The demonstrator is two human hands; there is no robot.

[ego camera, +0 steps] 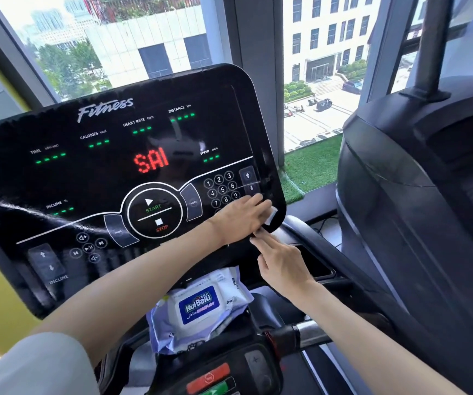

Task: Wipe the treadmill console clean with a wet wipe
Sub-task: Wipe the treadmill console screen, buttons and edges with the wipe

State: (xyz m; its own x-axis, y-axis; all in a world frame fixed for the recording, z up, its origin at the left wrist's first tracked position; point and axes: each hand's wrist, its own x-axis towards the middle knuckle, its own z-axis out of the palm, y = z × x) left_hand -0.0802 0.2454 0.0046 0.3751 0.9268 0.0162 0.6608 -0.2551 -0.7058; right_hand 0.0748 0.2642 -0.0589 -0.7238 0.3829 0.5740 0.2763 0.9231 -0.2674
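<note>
The black treadmill console [110, 172] fills the left and middle of the head view, lit with green dashes and red letters. My left hand [239, 219] lies with straight fingers on its lower right corner, pressing a small white wet wipe [271, 216] flat against the panel beside the number keypad [221, 189]. Only one edge of the wipe shows past my fingertips. My right hand [282, 265] is just below, its extended fingertips touching the console's bottom edge under my left hand, and it holds nothing I can see.
A pack of wet wipes [201, 306] with a blue label lies in the tray under the console. A red stop button [209, 377] and a metal handlebar [312, 332] sit lower down. Another dark machine [417, 201] stands close on the right, with windows behind.
</note>
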